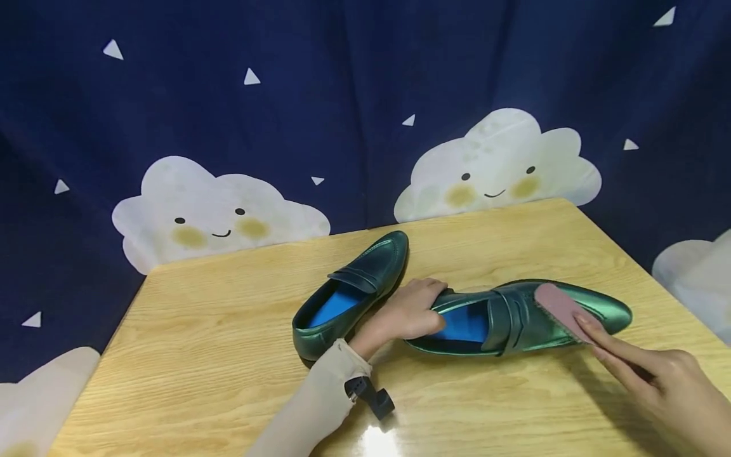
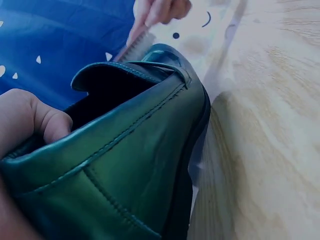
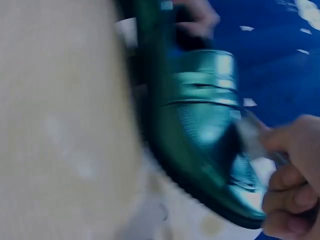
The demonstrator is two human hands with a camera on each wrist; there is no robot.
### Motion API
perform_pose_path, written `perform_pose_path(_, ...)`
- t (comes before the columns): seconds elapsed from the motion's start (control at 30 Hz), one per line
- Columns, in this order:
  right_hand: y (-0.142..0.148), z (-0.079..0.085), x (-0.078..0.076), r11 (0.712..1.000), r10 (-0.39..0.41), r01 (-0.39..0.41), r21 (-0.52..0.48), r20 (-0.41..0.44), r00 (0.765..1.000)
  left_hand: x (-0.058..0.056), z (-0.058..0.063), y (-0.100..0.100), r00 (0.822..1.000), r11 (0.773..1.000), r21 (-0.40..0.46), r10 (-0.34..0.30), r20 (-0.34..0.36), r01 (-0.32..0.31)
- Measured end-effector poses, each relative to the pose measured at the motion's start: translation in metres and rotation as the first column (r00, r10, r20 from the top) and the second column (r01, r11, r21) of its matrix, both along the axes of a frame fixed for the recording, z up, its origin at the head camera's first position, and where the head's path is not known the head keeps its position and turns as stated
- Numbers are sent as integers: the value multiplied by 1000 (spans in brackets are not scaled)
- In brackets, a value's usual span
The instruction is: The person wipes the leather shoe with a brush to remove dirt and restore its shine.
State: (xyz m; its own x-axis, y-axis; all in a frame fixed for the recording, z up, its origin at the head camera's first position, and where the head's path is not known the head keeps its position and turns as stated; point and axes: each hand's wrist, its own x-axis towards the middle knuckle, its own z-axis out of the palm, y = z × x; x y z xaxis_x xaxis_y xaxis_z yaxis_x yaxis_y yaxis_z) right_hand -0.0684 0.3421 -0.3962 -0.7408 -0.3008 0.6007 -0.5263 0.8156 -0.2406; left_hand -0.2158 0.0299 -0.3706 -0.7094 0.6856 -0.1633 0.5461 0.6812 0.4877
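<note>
A green loafer [image 1: 520, 317] with a blue insole lies across the right half of the table, its toe to the right. My left hand [image 1: 407, 311] grips it at the heel, the thumb inside the opening, as the left wrist view shows on the loafer's collar [image 2: 115, 135]. In my right hand [image 1: 657, 381] is a pink-backed brush [image 1: 562, 311], its pale bristles against the upper near the toe. The right wrist view, somewhat blurred, shows the curled fingers [image 3: 292, 195] beside the shoe's vamp [image 3: 205, 125].
A second green loafer [image 1: 356, 285] stands behind and left of my left wrist, toe pointing away. The wooden table [image 1: 217, 355] ends at a dark blue curtain [image 1: 354, 95] printed with clouds. A dark strap [image 1: 371, 397] hangs from my left cuff.
</note>
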Motion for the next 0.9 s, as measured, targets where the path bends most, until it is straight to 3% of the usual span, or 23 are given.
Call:
perform_pose_path(0.07, 0, 3, 0, 998, 59, -59, -28, 14, 998, 1, 0, -2, 1000, 1000, -3, 3, -11, -3)
perform_pose_path(0.13, 1, 5, -1, 995, 70, -71, -70, -19, 997, 3, -1, -3, 1000, 1000, -7, 2, -18, -3)
perform_pose_path(0.27, 1, 5, -8, 997, 17, -23, -80, -85, 996, 7, -5, -5, 999, 1000, -8, 11, -39, -11)
perform_pose_path(0.33, -2, 1, -6, 998, 18, -21, -59, -51, 999, 9, -6, -6, 999, 1000, -7, 9, -48, -9)
perform_pose_path(0.47, -6, -4, 0, 977, 176, -168, -132, 47, 983, 13, -7, -8, 997, 1000, 4, -9, -77, 10)
perform_pose_path(0.53, -7, 0, 2, 966, 206, -196, -168, 46, 977, 16, -7, -10, 995, 1000, 8, -21, -100, 22)
perform_pose_path(0.6, -10, 8, 2, 977, 165, -161, -140, 23, 986, 19, -7, -12, 993, 999, 11, -34, -117, 35)
perform_pose_path(0.67, -14, 14, 1, 995, 70, -71, -72, -11, 997, 22, -8, -13, 992, 999, 18, -44, -121, 46)
perform_pose_path(0.77, -24, 20, 3, 999, -36, 35, 25, 36, 999, 24, -10, -15, 991, 997, 35, -60, -118, 64)
perform_pose_path(0.83, -27, 20, 6, 998, 41, -46, 35, 118, 992, 26, -11, -17, 990, 996, 36, -77, -121, 82)
perform_pose_path(0.9, -30, 22, 10, 979, 203, -205, -24, 263, 943, 28, -12, -19, 986, 995, 25, -97, -137, 101)
